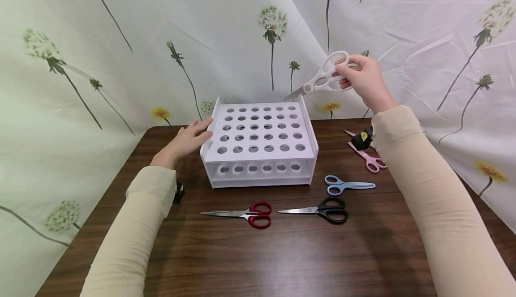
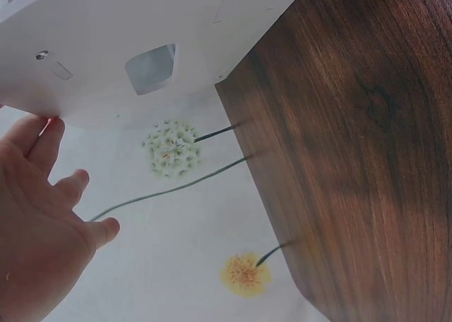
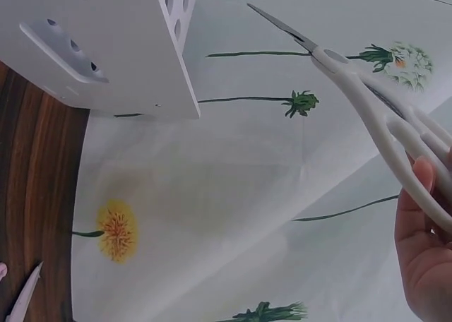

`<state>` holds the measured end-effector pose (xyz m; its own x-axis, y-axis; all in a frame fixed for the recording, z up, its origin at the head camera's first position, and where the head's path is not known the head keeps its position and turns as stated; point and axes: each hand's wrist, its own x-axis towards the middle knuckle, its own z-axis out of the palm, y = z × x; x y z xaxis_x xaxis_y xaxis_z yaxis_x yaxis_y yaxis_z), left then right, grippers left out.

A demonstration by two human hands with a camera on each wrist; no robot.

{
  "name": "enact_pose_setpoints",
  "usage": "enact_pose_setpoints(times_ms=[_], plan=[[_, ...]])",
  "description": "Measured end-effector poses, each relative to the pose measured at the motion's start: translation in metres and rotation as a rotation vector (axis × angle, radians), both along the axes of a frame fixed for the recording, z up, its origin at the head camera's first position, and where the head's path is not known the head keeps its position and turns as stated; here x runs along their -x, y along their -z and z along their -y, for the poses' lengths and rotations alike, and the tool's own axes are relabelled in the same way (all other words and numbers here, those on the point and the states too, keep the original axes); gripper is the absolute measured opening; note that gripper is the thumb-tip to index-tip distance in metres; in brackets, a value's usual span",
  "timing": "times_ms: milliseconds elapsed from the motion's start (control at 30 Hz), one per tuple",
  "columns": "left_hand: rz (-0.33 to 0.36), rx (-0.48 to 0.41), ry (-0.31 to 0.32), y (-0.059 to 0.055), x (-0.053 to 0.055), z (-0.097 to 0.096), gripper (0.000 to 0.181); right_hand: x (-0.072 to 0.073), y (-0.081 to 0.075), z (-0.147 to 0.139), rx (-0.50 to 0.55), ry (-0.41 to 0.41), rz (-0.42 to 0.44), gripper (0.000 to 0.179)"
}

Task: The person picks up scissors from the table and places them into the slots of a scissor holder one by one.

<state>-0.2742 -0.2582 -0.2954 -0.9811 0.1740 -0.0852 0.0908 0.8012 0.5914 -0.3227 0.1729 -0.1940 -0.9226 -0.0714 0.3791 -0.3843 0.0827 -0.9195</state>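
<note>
A pair of white-handled scissors is up in the air, pinched by its handles in my right hand. Its blades point down and left, past the back right corner of a white rack with rows of round holes. In the right wrist view the scissors appear with the blade tips near the rack's side panel. My left hand has its fingers extended, with fingertips at the rack's left side. The left wrist view shows that hand at the edge of the white side panel.
In front of the rack lie red-handled scissors and black-handled scissors. Blue scissors and pink scissors are to the right on the brown table. A flowered cloth hangs behind.
</note>
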Motion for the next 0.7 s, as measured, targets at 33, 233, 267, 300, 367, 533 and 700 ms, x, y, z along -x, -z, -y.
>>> enact_pose_setpoints(times_ms=[33,233,267,300,367,533,700], plan=[[0.0,0.003,0.003,-0.0004,-0.0002,-0.0001,0.063,0.0001,-0.0003,0.0003,-0.017,0.008,0.0,0.012],[0.001,0.001,0.005,-0.0012,-0.0007,0.0,0.063,0.0005,-0.0012,0.0024,-0.077,0.035,-0.011,0.012],[0.002,0.001,0.004,-0.0008,-0.0005,0.0002,0.063,0.0005,-0.0013,0.0027,-0.082,0.036,-0.013,0.011],[0.002,0.0,0.004,-0.0003,-0.0002,0.0005,0.063,0.0005,-0.0013,0.003,-0.089,0.038,-0.015,0.009],[0.002,-0.002,0.006,0.0005,0.0001,0.0006,0.063,0.0009,-0.0014,0.0033,-0.097,0.038,-0.013,0.006],[-0.007,-0.003,0.009,0.0001,-0.0004,0.0001,0.063,0.0023,-0.0008,0.0042,-0.129,0.039,-0.001,0.003],[-0.007,0.01,0.014,-0.001,-0.0016,0.0002,0.062,0.0024,0.0008,0.0044,-0.207,0.062,0.004,0.008]])
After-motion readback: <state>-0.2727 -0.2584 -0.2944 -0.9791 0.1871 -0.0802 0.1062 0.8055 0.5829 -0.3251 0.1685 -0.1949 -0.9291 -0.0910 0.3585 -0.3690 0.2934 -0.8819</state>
